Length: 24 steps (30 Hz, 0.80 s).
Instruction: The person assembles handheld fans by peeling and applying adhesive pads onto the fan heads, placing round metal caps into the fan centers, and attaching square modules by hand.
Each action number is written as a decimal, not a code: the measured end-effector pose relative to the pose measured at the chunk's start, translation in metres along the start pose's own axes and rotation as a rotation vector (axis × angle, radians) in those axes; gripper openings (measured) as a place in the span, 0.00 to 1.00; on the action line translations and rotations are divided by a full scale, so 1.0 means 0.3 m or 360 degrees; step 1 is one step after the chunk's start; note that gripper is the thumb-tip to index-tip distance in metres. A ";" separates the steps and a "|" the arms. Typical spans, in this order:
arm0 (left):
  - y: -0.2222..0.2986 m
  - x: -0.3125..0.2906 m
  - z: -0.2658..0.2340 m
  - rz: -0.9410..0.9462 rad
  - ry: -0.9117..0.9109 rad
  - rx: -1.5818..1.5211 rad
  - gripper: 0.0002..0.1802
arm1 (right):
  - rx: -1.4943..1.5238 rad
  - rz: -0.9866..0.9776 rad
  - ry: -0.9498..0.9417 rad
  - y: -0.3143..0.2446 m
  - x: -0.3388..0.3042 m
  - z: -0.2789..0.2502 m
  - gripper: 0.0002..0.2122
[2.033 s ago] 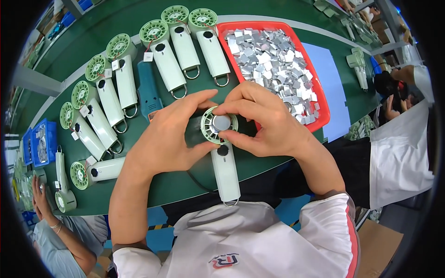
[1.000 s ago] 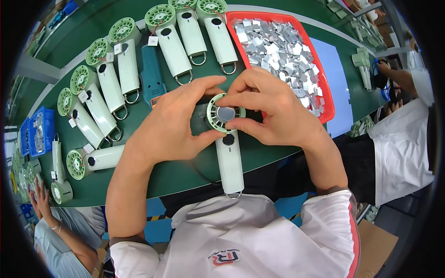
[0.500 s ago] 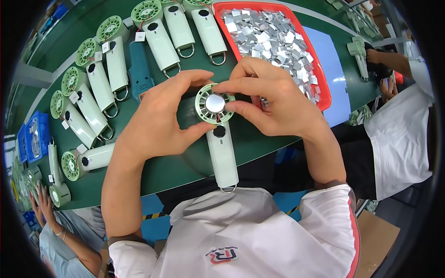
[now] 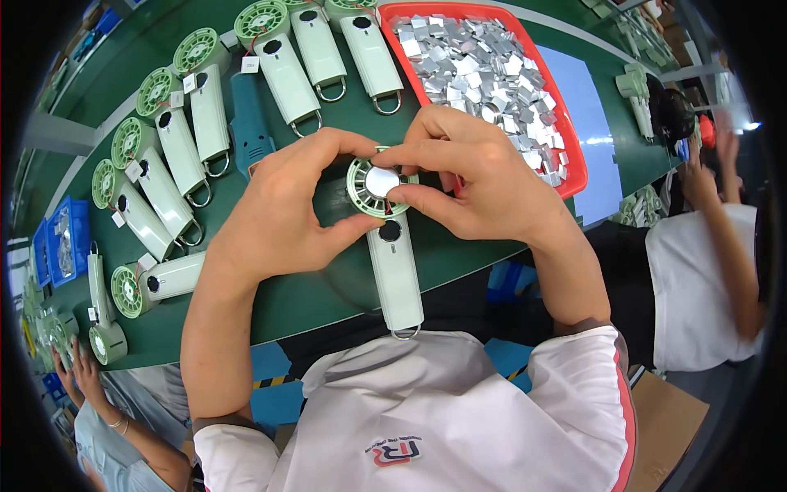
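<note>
A pale green handheld fan [image 4: 398, 279] lies in front of me, its round head away from me and its handle with a metal loop pointing toward my body. My left hand [image 4: 279, 205] curves around the left side of the fan head, thumb at the lower rim and fingertips at the upper rim. With thumb and forefinger, my right hand [image 4: 488, 176] pinches a shiny silver round cap [image 4: 380, 182] over the middle of the fan head. The cap looks slightly tilted; its underside is hidden.
Several similar fans [image 4: 287, 82] line the green table [image 4: 328, 295] at the left and back, near a teal power tool [image 4: 250, 123]. A red tray [image 4: 574, 164] of silver pieces stands back right, beside a blue sheet [image 4: 594, 123]. Co-workers sit on both sides.
The silver cap has shifted and tilted a little in my right fingers. My left hand stays around the fan head. At the right, a co-worker's arms have lifted.
</note>
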<state>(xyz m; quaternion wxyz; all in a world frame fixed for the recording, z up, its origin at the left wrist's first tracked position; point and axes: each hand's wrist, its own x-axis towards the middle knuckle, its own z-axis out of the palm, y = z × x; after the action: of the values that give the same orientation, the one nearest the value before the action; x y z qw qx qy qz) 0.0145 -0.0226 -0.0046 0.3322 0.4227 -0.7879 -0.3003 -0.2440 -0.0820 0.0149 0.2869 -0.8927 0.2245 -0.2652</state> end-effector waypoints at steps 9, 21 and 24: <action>0.012 -0.009 -0.003 0.0003 0.0076 0.0014 0.34 | -0.0015 0.0036 -0.0012 -0.014 0.005 -0.006 0.17; 0.016 -0.011 -0.016 0.0116 0.0125 -0.0137 0.28 | -0.0008 0.0094 -0.0052 -0.036 0.017 -0.015 0.16; 0.015 -0.009 -0.003 0.0108 0.0125 -0.0135 0.26 | 0.0001 0.0118 -0.0025 -0.032 0.012 -0.011 0.16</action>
<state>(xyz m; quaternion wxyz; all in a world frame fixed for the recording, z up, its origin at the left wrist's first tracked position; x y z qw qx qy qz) 0.0142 -0.0184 -0.0013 0.3905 0.3929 -0.7746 -0.3052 -0.2409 -0.0781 0.0246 0.2986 -0.8858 0.2551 -0.2473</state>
